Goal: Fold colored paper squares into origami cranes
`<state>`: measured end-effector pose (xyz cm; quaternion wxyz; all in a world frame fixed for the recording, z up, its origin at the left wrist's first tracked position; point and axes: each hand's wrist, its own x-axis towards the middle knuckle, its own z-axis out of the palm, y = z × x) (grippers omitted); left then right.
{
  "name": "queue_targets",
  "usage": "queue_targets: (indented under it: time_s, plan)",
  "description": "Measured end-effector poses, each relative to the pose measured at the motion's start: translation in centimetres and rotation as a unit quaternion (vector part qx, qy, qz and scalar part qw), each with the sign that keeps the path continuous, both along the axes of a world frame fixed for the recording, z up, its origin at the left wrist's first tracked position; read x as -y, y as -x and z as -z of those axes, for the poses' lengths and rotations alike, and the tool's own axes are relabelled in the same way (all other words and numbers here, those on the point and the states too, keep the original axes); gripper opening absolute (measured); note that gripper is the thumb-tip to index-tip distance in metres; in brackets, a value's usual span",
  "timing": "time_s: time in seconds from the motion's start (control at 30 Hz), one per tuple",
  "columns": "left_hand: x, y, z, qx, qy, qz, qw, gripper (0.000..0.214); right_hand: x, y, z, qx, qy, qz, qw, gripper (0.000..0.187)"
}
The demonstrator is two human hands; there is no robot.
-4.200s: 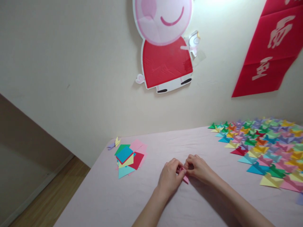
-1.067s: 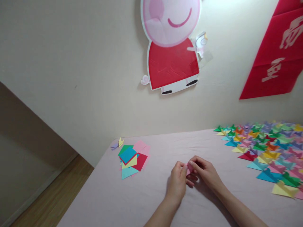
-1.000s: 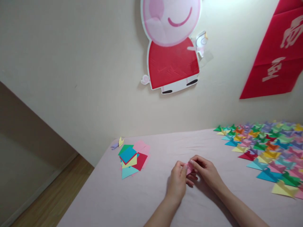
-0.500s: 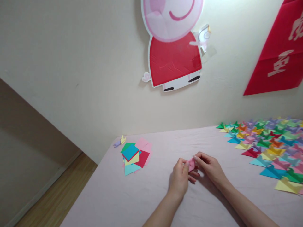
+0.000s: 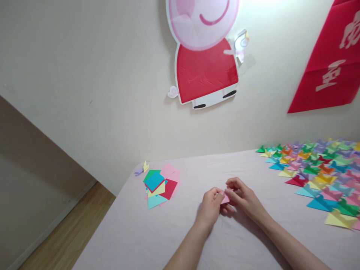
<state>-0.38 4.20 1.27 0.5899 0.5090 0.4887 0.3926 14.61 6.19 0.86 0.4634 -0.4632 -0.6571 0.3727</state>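
Observation:
A small folded piece of pink origami paper point(image 5: 225, 199) is held between my two hands, just above the pale pink sheet point(image 5: 140, 240). My left hand point(image 5: 211, 204) pinches its left side between thumb and fingers. From the right, my right hand point(image 5: 243, 197) presses the thumb on the paper's upper edge, with the index finger curled above. Fingers cover much of the paper, so its exact folded shape is hidden.
To the left lies a loose pile of coloured paper squares point(image 5: 157, 183), with a yellow folded piece point(image 5: 145, 166) and a purple one point(image 5: 138, 171) behind it. Rows of folded paper figures point(image 5: 320, 176) fill the right side. A wall point(image 5: 126, 93) rises behind.
My right thumb has come down toward my left thumb, and the right index finger has lifted off. Less of the pink paper shows now. The pile and the rows stay put.

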Motion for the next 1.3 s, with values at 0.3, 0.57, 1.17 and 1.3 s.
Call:
queue_targets:
  time_s: [0.3,0.57,1.17,1.3]
  plan:
    - [4.5,0.2,-0.6,-0.526,-0.321,0.001,0.787,0.053,0.0,0.7,1.2,0.193,-0.067,0.058,0.977,0.015]
    - [4.7,-1.2,1.9,-0.667,-0.353,0.049,0.654,0.052,0.3,0.6,1.7,0.331,-0.128,0.098,0.930,0.006]
    - [4.0,0.6,0.6,-0.650,-0.414,0.082,0.632,0.043,-0.5,-1.1,2.7,0.377,-0.105,0.117,0.913,0.027]
    - [4.0,0.5,0.5,-0.643,-0.409,0.087,0.642,0.044,-0.8,-1.1,2.5,0.368,-0.102,0.113,0.917,0.024]
